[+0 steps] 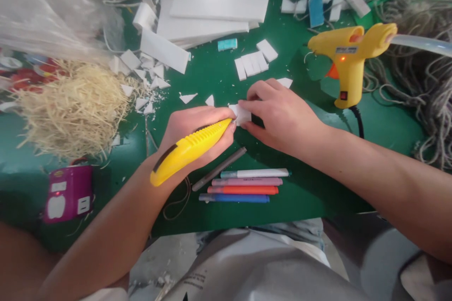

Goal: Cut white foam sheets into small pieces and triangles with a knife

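Note:
A yellow utility knife [192, 150] is gripped in my left hand [199, 134], its tip pointing up and right at a small white foam piece [242, 115]. The fingers of my right hand [275, 113] pinch that piece from its right side, against the green table [212, 75]. Close to both hands lie small white scraps [210, 100]. Beyond them sit several white strips side by side [251, 64] and a turquoise piece [227, 44]. The blade's contact with the foam is too small to make out.
Several markers [247, 182] lie in front of my hands. A yellow glue gun [349, 56] stands at the right, near grey yarn [423, 75]. Straw [77, 108] and a purple device [68, 194] are at the left; white foam sheets [212, 7] lie at the back.

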`<action>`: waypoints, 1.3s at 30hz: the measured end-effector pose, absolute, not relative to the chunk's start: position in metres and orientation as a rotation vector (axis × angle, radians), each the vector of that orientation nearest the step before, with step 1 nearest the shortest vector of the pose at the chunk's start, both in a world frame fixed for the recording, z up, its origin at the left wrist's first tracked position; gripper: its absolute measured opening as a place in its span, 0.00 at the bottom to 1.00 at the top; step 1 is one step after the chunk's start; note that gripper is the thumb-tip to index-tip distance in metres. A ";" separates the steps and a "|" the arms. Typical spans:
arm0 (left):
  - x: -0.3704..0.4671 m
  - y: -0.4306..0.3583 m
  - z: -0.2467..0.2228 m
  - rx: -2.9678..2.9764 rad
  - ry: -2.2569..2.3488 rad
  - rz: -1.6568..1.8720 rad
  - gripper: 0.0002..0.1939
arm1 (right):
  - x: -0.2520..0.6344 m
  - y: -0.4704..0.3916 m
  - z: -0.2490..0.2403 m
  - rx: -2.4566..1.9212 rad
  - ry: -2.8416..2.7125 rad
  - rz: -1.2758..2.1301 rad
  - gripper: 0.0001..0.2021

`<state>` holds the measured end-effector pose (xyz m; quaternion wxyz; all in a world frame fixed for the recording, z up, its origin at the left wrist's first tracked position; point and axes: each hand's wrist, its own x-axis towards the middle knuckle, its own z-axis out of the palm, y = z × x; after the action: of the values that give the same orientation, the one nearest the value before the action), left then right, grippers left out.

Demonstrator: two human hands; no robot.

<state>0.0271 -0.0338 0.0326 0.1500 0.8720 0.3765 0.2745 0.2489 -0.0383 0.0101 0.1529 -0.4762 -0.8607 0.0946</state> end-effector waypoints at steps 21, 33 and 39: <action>0.013 -0.037 0.020 2.619 1.028 0.881 0.08 | 0.245 -0.040 0.010 -1.426 -2.440 0.276 0.10; 0.028 -0.037 0.012 2.328 1.270 1.035 0.09 | 0.248 -0.040 0.010 -1.368 -2.446 0.295 0.11; 0.033 -0.035 0.005 2.303 1.285 0.993 0.09 | 0.247 -0.040 0.010 -1.371 -2.434 0.319 0.12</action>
<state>0.0334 -0.0351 0.0051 0.1608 0.8066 0.4501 0.3478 0.2468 -0.0399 0.0097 0.1645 -0.4809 -0.8539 0.1118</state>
